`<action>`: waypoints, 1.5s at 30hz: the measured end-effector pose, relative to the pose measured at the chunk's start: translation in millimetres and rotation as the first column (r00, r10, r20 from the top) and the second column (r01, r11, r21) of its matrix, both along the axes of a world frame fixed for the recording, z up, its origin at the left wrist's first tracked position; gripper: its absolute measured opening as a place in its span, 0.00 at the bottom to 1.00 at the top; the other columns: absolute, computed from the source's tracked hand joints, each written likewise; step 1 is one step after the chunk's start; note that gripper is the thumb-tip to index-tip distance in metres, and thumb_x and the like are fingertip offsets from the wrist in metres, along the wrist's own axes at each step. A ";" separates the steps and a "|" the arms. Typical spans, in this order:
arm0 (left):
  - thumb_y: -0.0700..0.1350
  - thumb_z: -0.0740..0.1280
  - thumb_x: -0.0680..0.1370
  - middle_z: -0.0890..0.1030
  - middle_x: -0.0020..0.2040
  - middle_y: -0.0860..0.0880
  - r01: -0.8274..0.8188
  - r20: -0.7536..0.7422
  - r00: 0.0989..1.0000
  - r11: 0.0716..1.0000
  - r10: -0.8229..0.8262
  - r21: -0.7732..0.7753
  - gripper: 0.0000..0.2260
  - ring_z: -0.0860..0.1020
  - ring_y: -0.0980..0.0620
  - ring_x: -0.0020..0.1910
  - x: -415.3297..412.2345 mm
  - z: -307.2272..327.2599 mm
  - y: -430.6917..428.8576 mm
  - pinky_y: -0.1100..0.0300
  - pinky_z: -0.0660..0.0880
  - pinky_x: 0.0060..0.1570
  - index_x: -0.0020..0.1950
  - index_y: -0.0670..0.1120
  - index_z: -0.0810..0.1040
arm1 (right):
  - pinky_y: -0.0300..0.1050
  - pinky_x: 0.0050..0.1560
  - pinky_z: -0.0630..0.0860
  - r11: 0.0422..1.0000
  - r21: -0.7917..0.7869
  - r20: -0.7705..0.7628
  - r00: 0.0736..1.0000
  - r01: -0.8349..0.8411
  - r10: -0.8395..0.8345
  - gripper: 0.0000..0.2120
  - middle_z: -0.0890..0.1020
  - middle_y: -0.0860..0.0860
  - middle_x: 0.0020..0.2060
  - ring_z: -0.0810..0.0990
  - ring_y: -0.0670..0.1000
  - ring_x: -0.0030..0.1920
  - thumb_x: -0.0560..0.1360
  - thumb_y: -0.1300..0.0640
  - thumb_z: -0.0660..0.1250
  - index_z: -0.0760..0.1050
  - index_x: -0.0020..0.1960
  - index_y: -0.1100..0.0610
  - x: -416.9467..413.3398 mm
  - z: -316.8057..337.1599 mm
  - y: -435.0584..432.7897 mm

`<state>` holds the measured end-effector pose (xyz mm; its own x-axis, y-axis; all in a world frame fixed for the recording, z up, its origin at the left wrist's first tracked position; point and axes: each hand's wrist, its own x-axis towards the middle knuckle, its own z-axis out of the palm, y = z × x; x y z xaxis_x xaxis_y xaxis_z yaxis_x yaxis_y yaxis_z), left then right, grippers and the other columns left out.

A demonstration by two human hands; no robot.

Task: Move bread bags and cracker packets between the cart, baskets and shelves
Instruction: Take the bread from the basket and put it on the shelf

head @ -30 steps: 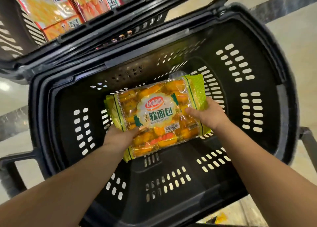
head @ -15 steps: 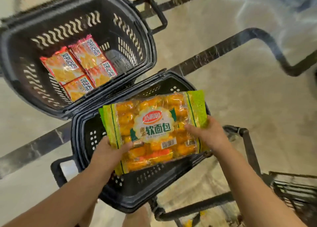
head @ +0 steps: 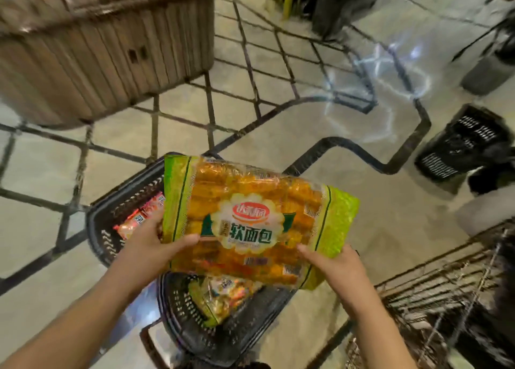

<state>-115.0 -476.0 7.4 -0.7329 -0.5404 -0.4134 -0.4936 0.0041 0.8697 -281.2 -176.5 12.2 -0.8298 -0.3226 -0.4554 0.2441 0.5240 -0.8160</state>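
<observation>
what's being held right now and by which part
The bread bag, in both hands: the left hand pinches its lower left edge, the right hand its lower right edge.

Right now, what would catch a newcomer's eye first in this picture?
A large green-and-orange bread bag fills the centre, held between the left grip and right grip. Beside its left edge, cracker packets lie in a black basket; below it, a second basket holds a colourful packet.

Orange bread bag [head: 250,215] with green ends, black perforated baskets [head: 195,338], orange-red cracker packets [head: 139,218]
</observation>
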 end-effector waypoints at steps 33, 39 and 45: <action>0.78 0.69 0.66 0.86 0.56 0.57 0.905 -0.134 0.393 0.409 -0.910 -0.119 0.28 0.84 0.52 0.56 -20.7 101.3 56.6 0.45 0.78 0.61 0.61 0.65 0.81 | 0.47 0.59 0.81 0.392 -0.154 -0.279 0.341 0.907 -0.898 0.29 0.86 0.39 0.53 0.85 0.40 0.52 0.67 0.32 0.77 0.80 0.62 0.45 348.5 120.3 40.3; 0.53 0.71 0.80 0.87 0.45 0.55 0.992 -0.163 0.081 0.096 -0.983 -0.087 0.05 0.83 0.51 0.52 33.7 104.7 156.0 0.57 0.76 0.50 0.51 0.54 0.84 | 0.44 0.56 0.81 0.090 -0.176 -0.265 0.041 0.980 -0.963 0.19 0.86 0.37 0.54 0.84 0.39 0.53 0.74 0.42 0.75 0.79 0.63 0.42 476.3 121.5 47.2; 0.57 0.67 0.80 0.85 0.53 0.58 0.966 -0.111 -0.239 -0.225 -0.965 -0.123 0.05 0.82 0.53 0.56 110.3 105.6 248.5 0.48 0.75 0.57 0.53 0.67 0.82 | 0.37 0.54 0.78 -0.181 -0.157 -0.219 -0.213 0.971 -0.952 0.14 0.84 0.36 0.54 0.83 0.38 0.54 0.76 0.41 0.72 0.77 0.61 0.38 596.8 116.2 49.4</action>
